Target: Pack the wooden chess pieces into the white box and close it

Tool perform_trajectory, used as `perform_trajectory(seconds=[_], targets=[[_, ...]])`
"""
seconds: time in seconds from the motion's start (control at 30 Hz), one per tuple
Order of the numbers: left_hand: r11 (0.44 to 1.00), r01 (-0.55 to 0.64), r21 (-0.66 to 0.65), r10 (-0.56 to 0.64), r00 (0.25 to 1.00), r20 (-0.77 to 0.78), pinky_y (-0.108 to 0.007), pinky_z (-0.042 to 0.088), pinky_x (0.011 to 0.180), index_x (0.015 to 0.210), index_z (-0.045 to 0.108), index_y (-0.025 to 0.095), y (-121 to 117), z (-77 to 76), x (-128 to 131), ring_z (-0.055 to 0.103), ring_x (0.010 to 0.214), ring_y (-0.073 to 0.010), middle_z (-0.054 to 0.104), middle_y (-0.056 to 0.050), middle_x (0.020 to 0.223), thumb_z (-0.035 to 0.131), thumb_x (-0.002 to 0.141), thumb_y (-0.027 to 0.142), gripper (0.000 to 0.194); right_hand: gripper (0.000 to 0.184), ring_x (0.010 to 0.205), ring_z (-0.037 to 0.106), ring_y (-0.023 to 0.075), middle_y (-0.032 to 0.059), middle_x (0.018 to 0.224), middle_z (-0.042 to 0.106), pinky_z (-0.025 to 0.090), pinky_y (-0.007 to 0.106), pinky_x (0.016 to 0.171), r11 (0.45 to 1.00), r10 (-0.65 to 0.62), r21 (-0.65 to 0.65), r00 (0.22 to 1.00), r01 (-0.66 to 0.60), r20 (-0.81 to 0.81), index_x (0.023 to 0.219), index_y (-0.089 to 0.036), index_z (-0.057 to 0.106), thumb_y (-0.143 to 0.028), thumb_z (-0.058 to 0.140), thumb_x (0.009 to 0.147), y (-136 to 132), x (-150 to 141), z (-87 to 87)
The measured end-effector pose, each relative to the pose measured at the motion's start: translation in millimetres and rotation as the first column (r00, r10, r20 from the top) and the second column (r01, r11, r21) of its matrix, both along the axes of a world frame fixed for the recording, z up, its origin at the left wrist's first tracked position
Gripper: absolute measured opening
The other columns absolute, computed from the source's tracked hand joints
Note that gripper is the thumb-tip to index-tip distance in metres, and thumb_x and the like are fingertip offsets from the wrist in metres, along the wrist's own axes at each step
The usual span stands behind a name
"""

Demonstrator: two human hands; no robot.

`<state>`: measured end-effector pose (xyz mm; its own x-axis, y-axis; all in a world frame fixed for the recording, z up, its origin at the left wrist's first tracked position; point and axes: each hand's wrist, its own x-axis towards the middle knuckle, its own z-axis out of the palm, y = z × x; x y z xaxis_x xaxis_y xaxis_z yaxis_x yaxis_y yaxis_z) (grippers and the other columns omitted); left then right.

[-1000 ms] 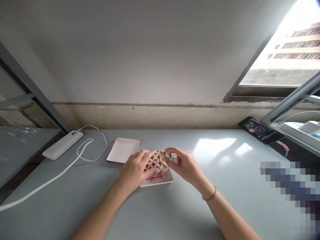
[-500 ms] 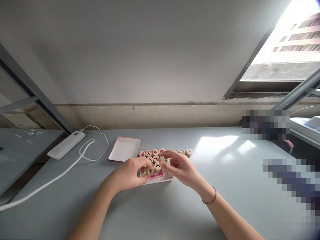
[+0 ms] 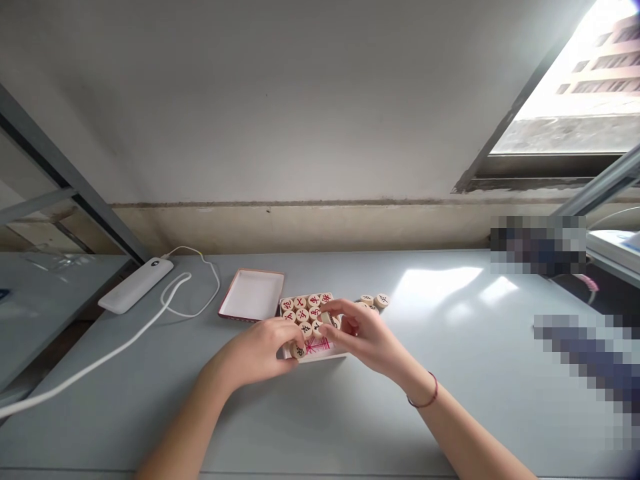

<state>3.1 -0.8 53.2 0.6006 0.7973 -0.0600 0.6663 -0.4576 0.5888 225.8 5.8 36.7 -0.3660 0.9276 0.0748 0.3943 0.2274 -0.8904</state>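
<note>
Since the left hand (image 3: 255, 351) is pinching a xiangqi piece (image 3: 299, 350) at the box's (image 3: 320, 347) near corner, one slip could scatter the packed pieces (image 3: 306, 313). The right hand (image 3: 365, 337) curls over them, contact unclear. Left hand's slid toward that corner since earlier. Loose pieces (image 3: 381, 301) and an open lid (image 3: 253, 295) sit farther off.

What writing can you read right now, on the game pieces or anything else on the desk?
"馬" in red, as far as it can be made out, on a round wooden xiangqi piece.
The other red and black characters on the pieces are too small to read, including the piece in the left hand.
The small dark mark on the white power bank is too small to read.
</note>
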Motion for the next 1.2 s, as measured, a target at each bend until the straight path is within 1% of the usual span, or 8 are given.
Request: perform_trajectory(seconds=[0.2,0.3,0.4,0.47,0.6,0.77,1.03,1.2], targets=[[1.000,0.014,-0.019,-0.014,0.999,-0.034,-0.023,0.046,0.076,0.075,0.069,0.024,0,-1.7,-1,0.062,0.086,-0.0147,0.066,0.003,0.100,0.066,0.071,0.011,0.014,0.027,0.047,0.027,0.0081,-0.0084,0.050,0.035,0.024,0.022,0.044,1.000,0.023,0.010,0.999,-0.023,0.039,0.103,-0.020,0.062,-0.041,0.058,0.086,-2,-1,-0.7],[1.000,0.001,-0.016,-0.002,0.999,-0.048,-0.024,0.046,0.076,0.070,0.069,0.024,0,-1.1,-2,0.062,0.089,-0.0157,0.064,0.003,0.104,0.066,0.072,0.016,0.010,0.026,0.046,0.035,0.0078,-0.0058,0.056,0.045,0.031,0.021,0.044,0.998,0.050,0.044,0.996,-0.053,0.074,0.104,-0.021,0.063,-0.039,0.057,0.086,-3,-3,0.1],[0.999,-0.011,-0.037,0.011,1.000,-0.016,-0.023,0.046,0.075,0.071,0.068,0.024,-1,2.0,-3,0.062,0.086,-0.0138,0.062,0.004,0.105,0.063,0.070,0.012,0.014,0.021,0.057,0.051,0.0092,0.0016,0.082,0.060,0.043,0.022,0.053,0.982,0.060,0.170,0.992,-0.079,0.113,0.102,-0.023,0.064,-0.036,0.059,0.087,-7,-9,-1.8],[0.998,-0.004,-0.061,0.006,1.000,0.026,-0.022,0.046,0.075,0.073,0.066,0.024,-1,4.4,-5,0.062,0.083,-0.0121,0.061,0.004,0.105,0.060,0.068,0.007,0.018,0.019,0.062,0.055,0.0102,0.0032,0.092,0.061,0.045,0.023,0.056,0.959,0.037,0.270,0.981,-0.089,0.193,0.104,-0.023,0.061,-0.032,0.059,0.087,-11,-15,-6.6],[1.000,0.001,-0.032,0.002,0.996,0.089,-0.022,0.046,0.073,0.075,0.061,0.022,1,6.4,-11,0.061,0.081,-0.0118,0.062,0.004,0.097,0.056,0.070,0.007,0.017,0.012,0.060,0.056,0.0114,0.0033,0.091,0.062,0.037,0.023,0.047,0.874,0.000,0.445,0.917,-0.194,0.400,0.098,-0.019,0.057,-0.030,0.055,0.091,-19,-28,-21.5],[0.995,-0.089,0.051,0.088,0.996,0.025,-0.023,0.046,0.069,0.083,0.063,0.023,8,2.8,-17,0.057,0.074,-0.0129,0.064,0.003,0.088,0.051,0.076,0.012,0.017,0.011,0.064,0.059,0.0123,0.0023,0.092,0.066,0.038,0.024,0.053,0.767,-0.010,0.566,0.878,-0.300,0.479,0.087,-0.019,0.057,-0.030,0.058,0.091,-22,-36,-31.0],[0.990,-0.100,0.099,0.098,0.995,0.018,-0.023,0.045,0.068,0.091,0.064,0.025,9,-4.0,-16,0.058,0.076,-0.0129,0.064,0.003,0.089,0.052,0.079,0.014,0.021,0.007,0.071,0.062,0.0157,0.0014,0.083,0.068,0.040,0.027,0.060,0.783,0.078,0.506,0.865,-0.361,0.496,0.088,-0.019,0.061,-0.021,0.054,0.090,-23,-36,-23.8],[0.992,-0.072,0.102,0.070,0.997,0.023,-0.023,0.044,0.069,0.089,0.063,0.025,9,-5.2,-11,0.059,0.079,-0.0130,0.064,0.004,0.087,0.049,0.081,0.013,0.020,0.011,0.070,0.062,0.0151,0.0007,0.078,0.068,0.041,0.025,0.061,0.839,0.093,0.451,0.897,-0.304,0.432,0.095,-0.021,0.062,-0.025,0.055,0.089,-18,-28,-16.4]])
